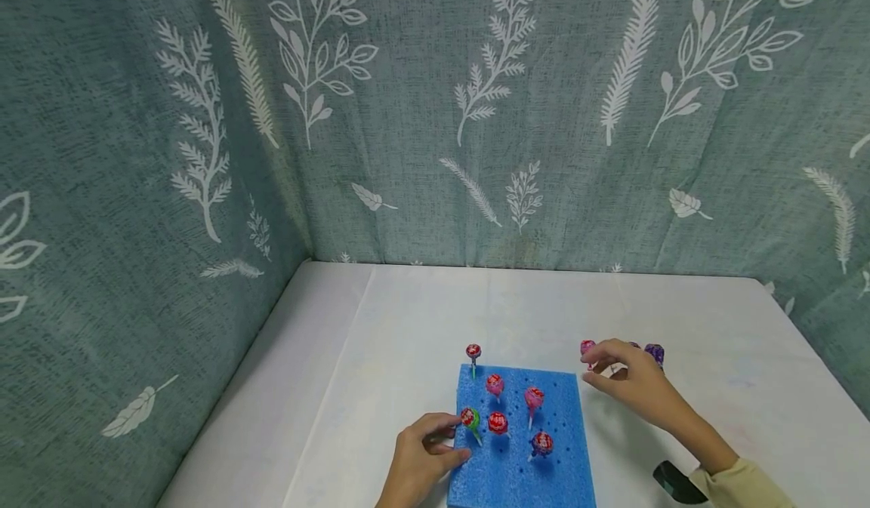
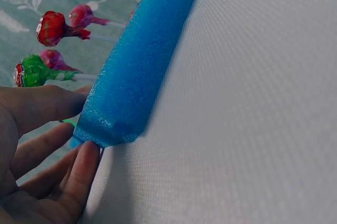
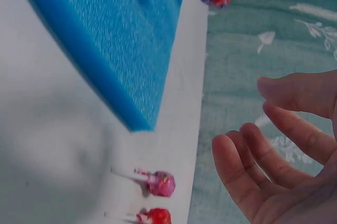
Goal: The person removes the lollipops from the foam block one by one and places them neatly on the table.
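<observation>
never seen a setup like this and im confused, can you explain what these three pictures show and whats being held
There is no machine here: a person works with two bare hands. The wide picture comes from a camera worn on the head, looking forward and down; the two close ones come from cameras on the wrists, one each.

On a white table lies a flat blue foam block with six round, brightly wrapped lollipops standing in it on sticks. Near the right hand are loose wrapped lollipops, some pink, red or purple.

The left hand grips the block's edge. The right hand's fingers are spread and hold nothing. Behind hangs teal fabric with white leaf patterns.
</observation>
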{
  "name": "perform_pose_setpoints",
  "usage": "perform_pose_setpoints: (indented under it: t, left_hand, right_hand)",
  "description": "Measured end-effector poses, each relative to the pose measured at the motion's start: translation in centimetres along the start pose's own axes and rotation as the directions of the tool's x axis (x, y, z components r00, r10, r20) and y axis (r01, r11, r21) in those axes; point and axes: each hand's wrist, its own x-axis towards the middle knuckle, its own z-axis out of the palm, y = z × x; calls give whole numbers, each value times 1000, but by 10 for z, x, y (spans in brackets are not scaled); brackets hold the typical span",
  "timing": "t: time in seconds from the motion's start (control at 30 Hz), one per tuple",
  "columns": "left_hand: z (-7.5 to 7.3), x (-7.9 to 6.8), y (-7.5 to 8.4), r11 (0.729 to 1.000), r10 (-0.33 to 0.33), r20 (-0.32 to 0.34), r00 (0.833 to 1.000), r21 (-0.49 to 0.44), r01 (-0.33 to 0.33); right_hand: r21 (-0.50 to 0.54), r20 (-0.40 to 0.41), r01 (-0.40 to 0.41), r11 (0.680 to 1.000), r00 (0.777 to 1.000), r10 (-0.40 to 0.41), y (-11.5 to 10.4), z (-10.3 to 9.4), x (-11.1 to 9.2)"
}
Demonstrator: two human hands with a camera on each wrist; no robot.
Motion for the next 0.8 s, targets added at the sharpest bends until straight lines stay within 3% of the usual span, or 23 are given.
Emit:
perform_pose_setpoints:
  t: [0.8]
  left_hand:
    - [1, 1, -1, 1000, 13, -7, 1000, -1, -13]
  right_hand:
    - [146, 127, 66, 987, 988, -85, -19, 33, -3]
